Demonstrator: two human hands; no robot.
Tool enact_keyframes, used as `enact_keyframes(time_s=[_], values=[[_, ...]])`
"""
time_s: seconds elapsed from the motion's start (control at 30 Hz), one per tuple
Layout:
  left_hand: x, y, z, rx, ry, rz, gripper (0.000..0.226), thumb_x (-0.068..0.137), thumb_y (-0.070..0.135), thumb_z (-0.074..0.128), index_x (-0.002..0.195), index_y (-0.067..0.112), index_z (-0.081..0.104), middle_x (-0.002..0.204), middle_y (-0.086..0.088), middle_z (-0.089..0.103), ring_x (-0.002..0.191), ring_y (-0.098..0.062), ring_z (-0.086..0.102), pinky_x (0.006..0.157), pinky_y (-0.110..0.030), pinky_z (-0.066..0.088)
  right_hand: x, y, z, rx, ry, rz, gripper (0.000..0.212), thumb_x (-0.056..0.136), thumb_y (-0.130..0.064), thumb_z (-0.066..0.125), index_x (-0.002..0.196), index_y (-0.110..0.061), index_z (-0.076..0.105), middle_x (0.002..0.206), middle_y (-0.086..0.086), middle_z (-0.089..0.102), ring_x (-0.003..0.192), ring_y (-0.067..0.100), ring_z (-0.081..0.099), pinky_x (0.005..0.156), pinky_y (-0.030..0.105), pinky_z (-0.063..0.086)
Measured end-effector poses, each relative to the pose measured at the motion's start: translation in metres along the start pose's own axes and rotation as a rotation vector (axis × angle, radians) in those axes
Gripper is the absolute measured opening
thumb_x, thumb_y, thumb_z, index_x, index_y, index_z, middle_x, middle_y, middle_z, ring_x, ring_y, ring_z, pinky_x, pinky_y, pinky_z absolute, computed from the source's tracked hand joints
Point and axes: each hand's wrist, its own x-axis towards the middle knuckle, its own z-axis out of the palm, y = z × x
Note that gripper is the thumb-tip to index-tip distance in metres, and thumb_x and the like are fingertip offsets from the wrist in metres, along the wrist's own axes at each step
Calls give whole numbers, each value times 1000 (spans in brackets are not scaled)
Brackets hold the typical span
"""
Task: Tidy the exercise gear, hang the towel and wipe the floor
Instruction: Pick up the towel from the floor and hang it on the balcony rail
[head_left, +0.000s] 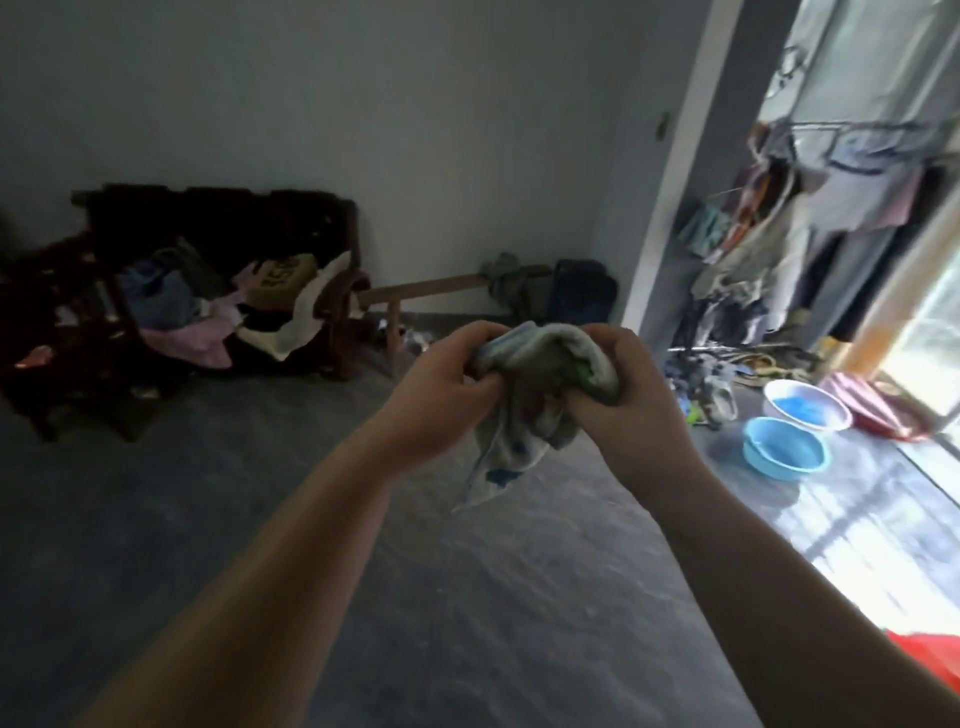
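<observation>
A crumpled pale towel (511, 447) with blue and green marks is bunched between both hands in the middle of the head view, one end hanging down toward the grey floor (467, 597). My left hand (436, 395) grips its left side with the fingers curled in. My right hand (631, 410) is closed on the right side of the bunch. Both arms are stretched forward. A clothes rail (852, 130) with several garments hanging from it stands past the doorway at the right.
A dark wooden bench (218, 291) piled with clothes stands against the back wall at left. A low wooden bench (441, 286) and dark bags (582, 291) lie by the wall. Two blue basins (784, 447) and shoes sit near the bright window at right. Something red (930, 660) lies at lower right.
</observation>
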Motion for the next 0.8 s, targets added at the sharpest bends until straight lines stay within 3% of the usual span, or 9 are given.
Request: enact_keyframes(time_s=[0.2,0.27,0.4,0.53,0.67,0.8], values=[[103,-13,80,-84,-139,53,27,76,20,54,101,27,63,71,21,60,60,7,48,62,-20,42,57,50,-71,-127,175,116,49,75,3,66,106,-34,61,94,-12,67,83,3,63,70,18,50],[137,-23,104,-121,-210,68,26,77,21,55,102,25,64,75,15,63,66,4,53,66,-25,47,76,70,-88,-162,250,149,43,73,-6,67,109,-29,62,95,-9,69,88,11,65,74,22,52],[204,-53,150,-210,-336,90,26,79,26,56,104,26,63,90,0,68,83,-16,65,79,-43,56,115,111,-112,-226,348,222,45,76,2,66,113,-23,62,97,-9,68,90,11,65,75,21,52],[272,-84,185,-326,-459,113,32,80,22,59,110,33,62,98,7,68,96,-16,65,87,-39,55,164,151,-125,-184,490,311,48,72,-12,66,116,-26,56,101,1,70,94,20,68,84,45,57],[344,-109,214,-399,-618,97,40,79,28,62,115,42,58,107,7,67,105,-17,65,92,-48,55,216,176,-137,-233,644,370,24,81,-17,65,105,-20,62,87,7,71,86,31,69,79,58,55],[407,-109,245,-457,-781,124,46,82,15,68,123,33,56,104,14,67,101,-9,64,86,-35,56,251,186,-159,-306,757,380,8,88,-12,64,95,-16,64,83,2,67,83,25,66,79,52,56]])
